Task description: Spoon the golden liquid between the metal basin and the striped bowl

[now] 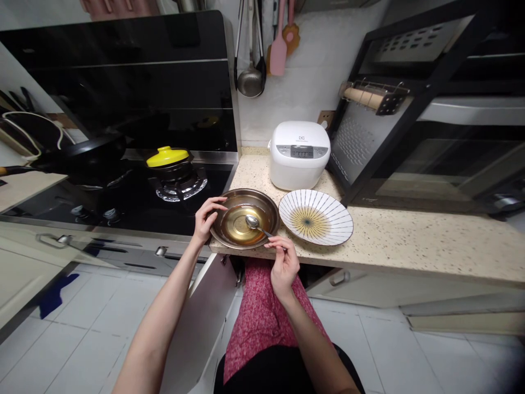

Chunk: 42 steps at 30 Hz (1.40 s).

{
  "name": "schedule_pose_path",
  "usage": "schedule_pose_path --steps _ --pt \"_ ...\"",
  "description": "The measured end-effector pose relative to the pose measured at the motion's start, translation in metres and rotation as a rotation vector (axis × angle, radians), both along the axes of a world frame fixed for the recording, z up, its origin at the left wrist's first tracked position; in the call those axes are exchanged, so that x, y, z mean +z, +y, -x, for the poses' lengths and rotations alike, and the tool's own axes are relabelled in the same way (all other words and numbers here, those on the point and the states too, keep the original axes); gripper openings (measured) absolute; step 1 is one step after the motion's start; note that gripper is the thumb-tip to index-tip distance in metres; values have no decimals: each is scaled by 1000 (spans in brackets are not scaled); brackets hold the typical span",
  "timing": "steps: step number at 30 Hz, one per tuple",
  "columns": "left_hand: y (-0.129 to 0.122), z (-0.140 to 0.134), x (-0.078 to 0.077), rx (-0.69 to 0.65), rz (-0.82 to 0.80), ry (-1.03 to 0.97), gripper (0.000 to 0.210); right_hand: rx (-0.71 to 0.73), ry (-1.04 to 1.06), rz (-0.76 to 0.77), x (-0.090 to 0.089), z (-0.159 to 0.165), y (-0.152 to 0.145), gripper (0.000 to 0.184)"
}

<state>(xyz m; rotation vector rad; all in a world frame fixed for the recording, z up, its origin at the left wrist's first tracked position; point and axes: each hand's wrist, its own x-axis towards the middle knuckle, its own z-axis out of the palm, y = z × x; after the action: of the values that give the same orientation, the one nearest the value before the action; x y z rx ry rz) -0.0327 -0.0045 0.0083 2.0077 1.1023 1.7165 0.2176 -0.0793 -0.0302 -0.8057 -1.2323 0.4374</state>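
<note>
My left hand (206, 217) grips the left rim of a wide stainless steel bowl (268, 208), its fingers reaching over the edge. A shallow, clear golden liquid (238, 229) lies in the bowl. Between the fingers of my right hand (284, 262) is the handle of a metal spoon (252, 221). The spoon's head is over the middle of the bowl; whether it touches the liquid I cannot tell. Just right of the bowl sits a white plate (338, 221) with dark radiating lines and a yellowish-brown centre.
A white rice cooker (300, 156) stands behind the plate. On the left, the gas stove (213, 178) bears a pot with a yellow lid (167, 157) and a dark wok (90, 156). Below the bowl, a cabinet door (205, 317) hangs open. An oven (451, 158) is at right.
</note>
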Motion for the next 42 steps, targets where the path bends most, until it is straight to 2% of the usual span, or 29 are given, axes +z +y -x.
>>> schedule_pose_path --steps 7,13,19,28,35,42 --pt "1 0 -1 3 -1 5 41 -11 30 -13 6 -7 -1 22" --pt "2 0 -2 -23 -19 -16 35 -55 47 -42 18 -16 -5 21" --pt "2 0 -2 4 2 -6 38 -120 72 -68 31 -25 -7 18" --pt "2 0 -1 -8 -10 -6 37 -182 123 -92 40 -42 -3 14" --pt "0 -1 0 16 11 12 40 -244 16 -128 35 -56 5 16" --pt "1 0 -1 15 3 5 40 -259 -230 -266 33 -64 10 15"
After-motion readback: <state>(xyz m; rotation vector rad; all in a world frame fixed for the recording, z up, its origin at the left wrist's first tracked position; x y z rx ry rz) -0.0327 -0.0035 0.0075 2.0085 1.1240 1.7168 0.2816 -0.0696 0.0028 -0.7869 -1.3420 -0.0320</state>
